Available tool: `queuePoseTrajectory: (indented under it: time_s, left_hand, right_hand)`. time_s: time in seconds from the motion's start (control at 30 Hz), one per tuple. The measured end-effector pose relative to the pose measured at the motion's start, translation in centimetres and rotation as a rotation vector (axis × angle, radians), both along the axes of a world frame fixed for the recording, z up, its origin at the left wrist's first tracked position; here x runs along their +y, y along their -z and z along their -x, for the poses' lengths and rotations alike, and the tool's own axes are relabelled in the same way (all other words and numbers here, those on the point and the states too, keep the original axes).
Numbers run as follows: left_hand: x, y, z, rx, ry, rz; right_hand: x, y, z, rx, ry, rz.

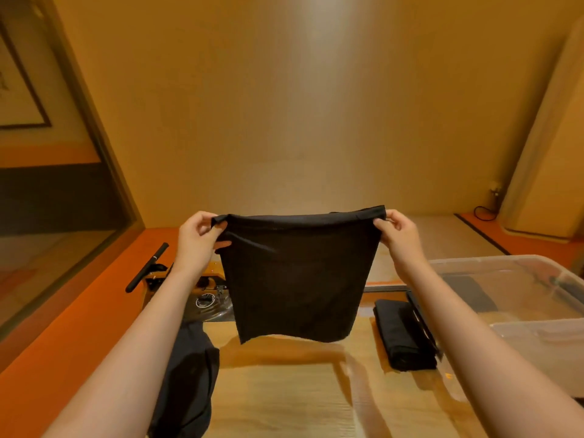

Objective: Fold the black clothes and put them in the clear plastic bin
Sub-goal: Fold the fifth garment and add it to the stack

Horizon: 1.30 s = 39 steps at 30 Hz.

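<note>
A black garment (294, 276) hangs in the air in front of me, stretched flat between both hands. My left hand (197, 238) pinches its top left corner. My right hand (398, 235) pinches its top right corner. Its lower edge hangs just above the wooden table (284, 399). A folded black garment (403, 333) lies on the table to the right, beside the clear plastic bin (505, 324). Dark cloth shows through the bin's wall. Another black garment (186, 380) lies crumpled at the table's left, under my left forearm.
A black stick-like object (147, 267) lies on the orange ledge at the left. Small metal items and a round dial (205, 300) sit behind the hanging garment. A plain wall is ahead, a glass pane at the left.
</note>
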<state>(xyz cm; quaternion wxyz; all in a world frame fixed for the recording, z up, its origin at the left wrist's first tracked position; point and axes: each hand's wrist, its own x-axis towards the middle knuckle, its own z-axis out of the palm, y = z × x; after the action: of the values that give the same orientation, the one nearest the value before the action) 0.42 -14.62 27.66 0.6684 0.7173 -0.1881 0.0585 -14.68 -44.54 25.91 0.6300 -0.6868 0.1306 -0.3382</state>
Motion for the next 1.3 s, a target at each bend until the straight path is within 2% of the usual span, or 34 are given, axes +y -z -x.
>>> queuePoseTrajectory:
  time_s: [0.13, 0.27, 0.43, 0.7, 0.97, 1.17, 1.3]
  left_hand:
    - [0.6, -0.9, 0.1, -0.03, 0.031, 0.006]
    - [1.8, 1.9, 2.0, 0.004, 0.036, -0.023]
    - [4.2, 8.9, 5.7, 0.145, 0.088, -0.129]
    - [8.9, 20.3, 16.4, 0.403, 0.002, -0.189]
    - [11.3, 24.2, 23.8, 0.72, -0.046, -0.18]
    - [12.5, 23.9, 24.5, 0.707, -0.009, -0.238]
    - [11.5, 22.3, 21.0, 0.528, 0.026, -0.252]
  right_hand:
    - [-0.1, -0.3, -0.2, -0.055, -0.014, -0.019]
    - [0.7, 2.2, 1.6, -0.055, -0.043, -0.074]
    - [2.7, 8.5, 6.1, 0.061, -0.035, -0.086]
    - [7.1, 19.3, 16.0, 0.273, 0.041, -0.221]
    - [10.2, 23.2, 21.8, 0.372, 0.061, -0.33]
    - [11.1, 23.5, 23.1, 0.394, 0.031, -0.342]
    - [10.2, 21.5, 20.1, 0.355, 0.031, -0.329]
